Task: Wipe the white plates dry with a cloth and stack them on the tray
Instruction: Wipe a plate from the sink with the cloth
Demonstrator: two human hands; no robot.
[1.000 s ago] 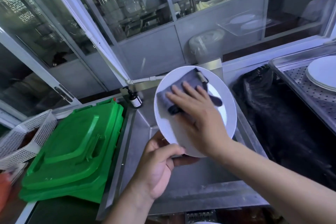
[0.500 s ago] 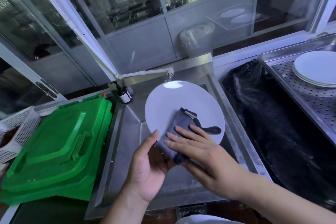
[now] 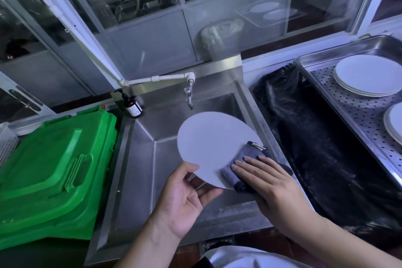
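Note:
Over the steel sink I hold a white plate [image 3: 208, 143], nearly flat and tilted slightly. My left hand [image 3: 185, 198] supports its near edge, thumb on top and fingers underneath. My right hand [image 3: 267, 183] presses a grey cloth [image 3: 245, 165] with straight fingers onto the plate's near right part. At the right, a perforated steel tray [image 3: 356, 113] carries a stack of white plates [image 3: 367, 78], and another white plate [image 3: 394, 124] shows at the frame's edge.
The steel sink [image 3: 152, 159] has a white pipe tap [image 3: 189, 91] above it and a brown pump bottle [image 3: 131, 104] at its back left corner. A green bin lid [image 3: 54, 163] lies left. A black plastic bag [image 3: 322, 148] sits between sink and tray.
The plate has come down from a raised, upright tilt to nearly flat over the sink. My right hand and cloth slid from its upper middle to its near right edge.

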